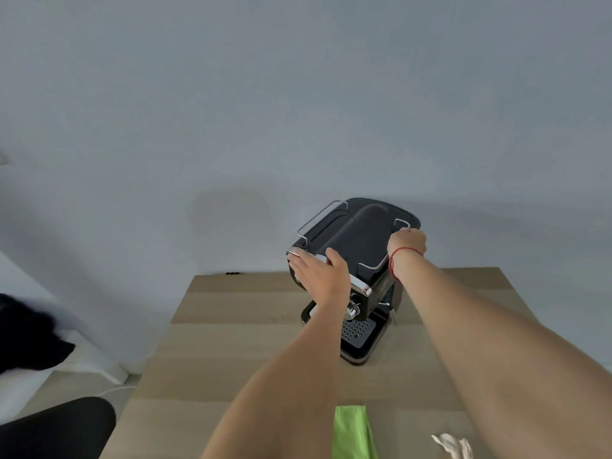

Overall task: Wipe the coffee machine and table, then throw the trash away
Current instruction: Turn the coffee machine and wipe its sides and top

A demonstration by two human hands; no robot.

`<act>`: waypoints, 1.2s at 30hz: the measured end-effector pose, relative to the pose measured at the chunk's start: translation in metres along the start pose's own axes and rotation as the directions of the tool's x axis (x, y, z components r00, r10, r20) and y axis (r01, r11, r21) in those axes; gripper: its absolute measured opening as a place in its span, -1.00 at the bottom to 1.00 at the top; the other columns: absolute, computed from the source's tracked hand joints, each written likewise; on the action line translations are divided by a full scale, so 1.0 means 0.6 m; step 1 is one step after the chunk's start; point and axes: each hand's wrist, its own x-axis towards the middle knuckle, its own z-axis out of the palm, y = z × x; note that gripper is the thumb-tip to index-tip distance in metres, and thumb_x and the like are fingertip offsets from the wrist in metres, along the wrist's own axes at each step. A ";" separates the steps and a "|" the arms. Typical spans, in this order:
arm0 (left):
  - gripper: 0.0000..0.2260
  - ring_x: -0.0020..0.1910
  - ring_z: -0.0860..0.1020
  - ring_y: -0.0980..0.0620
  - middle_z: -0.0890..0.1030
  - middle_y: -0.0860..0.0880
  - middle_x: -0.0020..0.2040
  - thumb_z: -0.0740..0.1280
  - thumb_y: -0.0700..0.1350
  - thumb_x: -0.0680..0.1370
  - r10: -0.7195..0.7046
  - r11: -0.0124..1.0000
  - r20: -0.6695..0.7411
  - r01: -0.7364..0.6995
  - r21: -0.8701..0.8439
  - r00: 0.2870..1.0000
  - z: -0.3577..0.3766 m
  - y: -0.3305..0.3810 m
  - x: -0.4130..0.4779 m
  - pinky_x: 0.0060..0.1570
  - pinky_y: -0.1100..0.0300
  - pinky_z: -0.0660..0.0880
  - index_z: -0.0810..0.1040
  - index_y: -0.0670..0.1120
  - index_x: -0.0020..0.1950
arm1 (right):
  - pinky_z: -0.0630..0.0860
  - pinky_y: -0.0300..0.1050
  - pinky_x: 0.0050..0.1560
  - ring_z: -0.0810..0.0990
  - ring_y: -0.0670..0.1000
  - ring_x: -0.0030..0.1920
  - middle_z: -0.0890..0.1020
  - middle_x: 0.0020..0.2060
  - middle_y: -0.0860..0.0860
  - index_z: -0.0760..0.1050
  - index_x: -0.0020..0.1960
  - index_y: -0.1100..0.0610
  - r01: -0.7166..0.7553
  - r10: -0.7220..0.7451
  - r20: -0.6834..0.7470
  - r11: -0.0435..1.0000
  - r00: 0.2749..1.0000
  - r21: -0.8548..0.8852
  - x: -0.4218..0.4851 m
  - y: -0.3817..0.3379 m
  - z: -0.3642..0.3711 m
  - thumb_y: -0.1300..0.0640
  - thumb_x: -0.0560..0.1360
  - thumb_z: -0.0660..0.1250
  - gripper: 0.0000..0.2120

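Squarely on coffee machine (pixel 357 233) — left grip (pixel 319 271) flat, right grip (pixel 406 242) curled.

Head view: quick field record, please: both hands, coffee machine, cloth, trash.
coffee machine: black, upright on table, by the wall
left hand: flat, fingers straight, on machine's front top edge
right hand: on machine's top right side; fingers hidden
green cloth: on table's near edge, untouched
crumpled white paper: on table, right of cloth

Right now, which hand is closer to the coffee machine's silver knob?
Left. The left hand lies on the coffee machine's front edge, just above the silver knob; the right hand is farther back, on its right side.
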 end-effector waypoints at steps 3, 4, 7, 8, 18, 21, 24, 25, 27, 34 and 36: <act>-0.43 0.56 -0.03 -0.09 0.02 -0.19 0.57 0.09 -0.04 0.64 0.058 0.998 -0.042 -0.058 0.004 0.997 -0.004 -0.008 0.017 0.53 0.01 -0.02 -0.01 -0.26 0.56 | 0.58 0.00 -0.05 0.59 0.26 0.12 0.60 0.07 0.23 0.46 0.21 0.31 -0.022 0.016 0.062 0.996 0.998 0.084 0.006 0.014 0.011 0.18 0.60 0.10 -0.70; -0.45 0.56 0.00 -0.09 0.05 -0.18 0.57 0.08 -0.03 0.65 0.060 0.998 -0.039 -0.060 0.005 0.997 -0.008 -0.011 0.029 0.53 0.01 0.00 0.02 -0.26 0.55 | 0.54 -0.11 -0.21 0.59 0.26 0.07 0.58 -0.02 0.21 0.43 0.24 0.34 -0.015 0.005 0.098 0.994 0.995 0.105 0.005 0.017 0.014 0.19 0.60 0.08 -0.67; -0.50 0.48 0.20 -0.18 0.25 -0.20 0.48 0.04 0.06 0.64 0.055 0.997 0.076 -0.059 0.056 0.996 -0.024 -0.025 0.097 0.44 -0.12 0.20 0.21 -0.24 0.47 | 0.39 -0.34 -0.62 0.51 0.00 -0.40 0.44 -0.32 0.06 0.37 0.28 0.38 -0.059 0.025 0.175 0.980 0.984 0.192 -0.024 0.021 0.016 0.22 0.59 0.05 -0.65; -0.55 0.40 0.31 -0.22 0.37 -0.21 0.37 0.03 0.08 0.63 0.046 0.996 0.131 -0.056 0.073 0.990 -0.031 -0.030 0.122 0.35 -0.14 0.30 0.32 -0.21 0.36 | 0.39 -0.34 -0.65 0.48 -0.05 -0.49 0.44 -0.35 0.05 0.37 0.27 0.38 -0.074 0.032 0.180 0.970 0.983 0.231 -0.035 0.023 0.020 0.22 0.59 0.06 -0.66; -0.44 0.52 0.16 -0.04 0.18 -0.07 0.55 0.07 0.17 0.62 0.043 0.999 0.051 -0.044 0.018 0.998 -0.054 0.006 0.068 0.45 0.00 0.15 0.16 -0.09 0.55 | 0.60 0.04 0.07 0.63 0.17 0.00 0.57 0.10 0.19 0.34 0.32 0.26 -0.044 0.051 -0.042 0.987 0.998 0.154 -0.050 0.021 0.014 0.12 0.57 0.20 -0.64; -0.44 0.56 0.00 -0.03 0.06 -0.10 0.58 0.05 0.18 0.62 0.115 0.982 0.024 -0.118 0.145 0.993 -0.042 0.004 0.035 0.52 0.00 0.04 0.21 -0.09 0.54 | 0.47 0.04 0.24 0.39 0.21 0.35 0.26 0.42 0.19 0.18 0.45 0.17 0.142 -0.160 -0.079 0.971 0.984 -0.193 -0.050 0.021 0.010 0.22 0.53 0.25 -0.47; -0.45 0.57 -0.09 -0.05 -0.03 -0.13 0.59 0.01 0.15 0.63 0.138 0.964 0.029 -0.141 0.225 0.990 -0.024 0.005 0.021 0.53 -0.01 -0.03 0.18 -0.12 0.55 | 0.37 0.13 0.36 0.16 0.17 0.49 0.10 0.52 0.12 0.19 0.48 0.14 0.357 -0.340 0.123 0.810 0.932 -0.465 -0.044 0.023 0.004 0.18 0.57 0.17 -0.52; -0.45 0.57 -0.11 -0.06 -0.06 -0.13 0.59 -0.01 0.14 0.64 0.134 0.960 0.032 -0.137 0.244 0.991 -0.018 0.005 0.019 0.53 -0.02 -0.05 0.16 -0.12 0.55 | 0.35 0.16 0.38 0.16 0.17 0.50 0.13 0.51 0.12 0.22 0.47 0.14 0.406 -0.360 0.192 0.758 0.913 -0.510 -0.043 0.025 0.000 0.15 0.59 0.14 -0.55; -0.50 0.57 -0.14 -0.06 -0.09 -0.12 0.59 -0.04 0.06 0.66 0.121 0.952 0.014 -0.120 0.282 0.993 -0.008 0.002 0.020 0.53 -0.03 -0.07 0.12 -0.12 0.56 | 0.40 0.19 0.33 0.33 0.19 0.41 0.32 0.42 0.17 0.27 0.42 0.14 0.470 -0.390 0.263 0.716 0.882 -0.515 -0.042 0.034 -0.010 0.10 0.60 0.09 -0.60; -0.55 0.57 -0.14 -0.03 -0.08 -0.06 0.59 -0.08 -0.03 0.66 0.104 0.929 -0.052 -0.078 0.360 0.993 0.002 0.002 0.032 0.51 -0.06 -0.20 0.08 -0.05 0.57 | 0.48 -0.06 -0.06 0.57 0.15 0.08 0.60 0.14 0.15 0.37 0.36 0.12 0.483 -0.464 0.156 0.766 0.872 -0.424 -0.046 0.050 -0.007 0.09 0.57 0.12 -0.62; -0.54 0.57 -0.13 -0.02 -0.06 -0.03 0.60 -0.08 0.00 0.66 0.096 0.929 -0.051 -0.071 0.362 0.994 -0.002 0.003 0.044 0.50 -0.07 -0.22 0.10 -0.03 0.57 | 0.48 -0.06 -0.03 0.57 0.16 0.12 0.57 0.20 0.13 0.30 0.42 0.10 0.459 -0.454 0.122 0.773 0.883 -0.438 -0.051 0.051 0.004 0.08 0.56 0.11 -0.57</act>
